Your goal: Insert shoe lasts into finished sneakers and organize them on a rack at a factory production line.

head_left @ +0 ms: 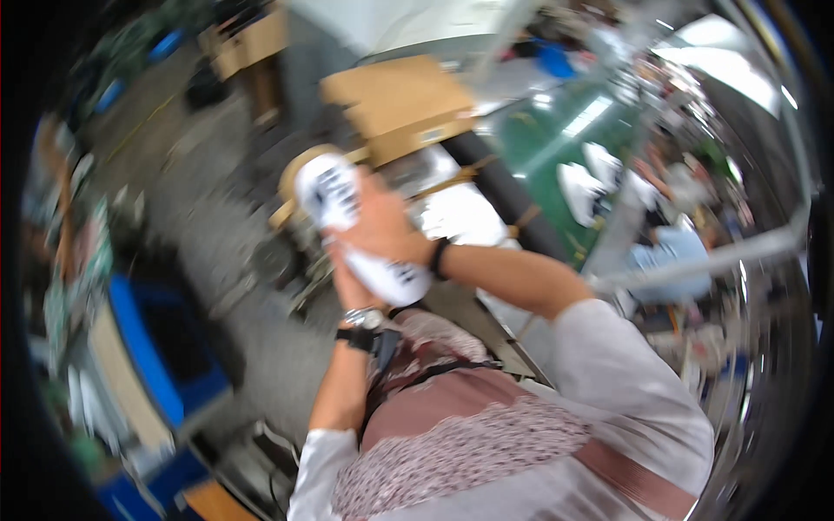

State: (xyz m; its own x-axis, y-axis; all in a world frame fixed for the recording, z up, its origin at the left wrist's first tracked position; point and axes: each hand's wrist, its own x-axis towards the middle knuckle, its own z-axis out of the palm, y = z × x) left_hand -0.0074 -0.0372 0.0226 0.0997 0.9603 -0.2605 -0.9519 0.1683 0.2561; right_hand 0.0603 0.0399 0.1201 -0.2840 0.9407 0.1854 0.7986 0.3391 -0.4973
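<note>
Between my two hands is a white shoe [382, 273] with black markings, blurred by motion. Its length runs from upper left down toward my apron. My right hand [378, 215], with a dark band at the wrist, lies across the shoe's middle and grips it from above. From below, my left hand [345, 276] holds the shoe; its fingers are partly hidden, and a watch and black strap sit on that wrist. A tan rounded piece [291, 181] shows behind the shoe's upper end; whether they touch I cannot tell.
An open cardboard box [395, 100] stands ahead, beside white sheets [465, 215]. On the right, a green conveyor belt [543, 143] carries several white shoes [580, 193], with a metal rail [721, 258] nearer. A blue-edged bin [143, 347] stands at left. Another person's hand [656, 174] is at far right.
</note>
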